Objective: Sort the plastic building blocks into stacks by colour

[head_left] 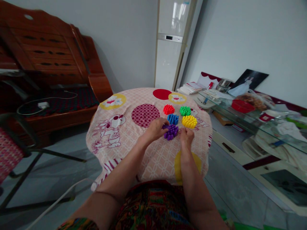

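A clump of purple knobbed pegs (171, 132) lies on the patterned cloth between my two hands. At its left edge, my left hand (156, 128) closes thumb and fingers on a purple peg. My right hand (187, 136) is beside the clump's right side with its fingers curled and pinched together; whatever they hold is too small to make out. Just beyond the purple clump sits a blue one (173, 119). Red (169, 109), green (185, 111) and yellow (189, 121) clumps of similar pegs lie around it.
The round table (153, 159) wears a printed cloth. On the right stands a cluttered glass-topped cabinet (240, 111) with a red bowl (242, 106). A wooden bench (50, 60) and a folding chair (14, 153) are to the left. Behind rises a white upright unit (168, 64).
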Action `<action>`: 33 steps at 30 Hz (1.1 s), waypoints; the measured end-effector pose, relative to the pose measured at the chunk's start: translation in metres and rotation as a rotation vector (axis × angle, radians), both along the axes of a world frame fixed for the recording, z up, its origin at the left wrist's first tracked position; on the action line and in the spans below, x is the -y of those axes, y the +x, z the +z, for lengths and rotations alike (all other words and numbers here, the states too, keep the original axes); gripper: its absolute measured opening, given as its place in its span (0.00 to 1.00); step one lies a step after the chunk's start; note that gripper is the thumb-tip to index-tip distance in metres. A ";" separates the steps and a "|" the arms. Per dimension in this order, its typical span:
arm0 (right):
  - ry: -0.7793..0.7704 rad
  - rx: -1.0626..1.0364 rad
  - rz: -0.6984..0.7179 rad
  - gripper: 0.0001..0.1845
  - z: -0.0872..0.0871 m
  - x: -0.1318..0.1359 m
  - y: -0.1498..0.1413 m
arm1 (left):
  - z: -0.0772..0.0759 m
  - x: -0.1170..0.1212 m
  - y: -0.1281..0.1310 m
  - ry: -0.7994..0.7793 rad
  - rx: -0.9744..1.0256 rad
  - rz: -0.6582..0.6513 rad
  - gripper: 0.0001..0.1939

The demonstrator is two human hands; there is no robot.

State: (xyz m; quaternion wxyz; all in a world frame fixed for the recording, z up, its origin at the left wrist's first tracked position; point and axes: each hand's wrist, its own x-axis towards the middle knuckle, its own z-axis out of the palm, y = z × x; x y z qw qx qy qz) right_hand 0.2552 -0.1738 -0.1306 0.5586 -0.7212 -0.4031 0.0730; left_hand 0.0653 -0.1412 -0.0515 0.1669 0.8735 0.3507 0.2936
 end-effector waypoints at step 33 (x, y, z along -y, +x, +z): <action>0.069 -0.126 -0.006 0.20 -0.003 0.000 0.005 | -0.029 0.009 0.054 0.122 -0.127 -0.186 0.13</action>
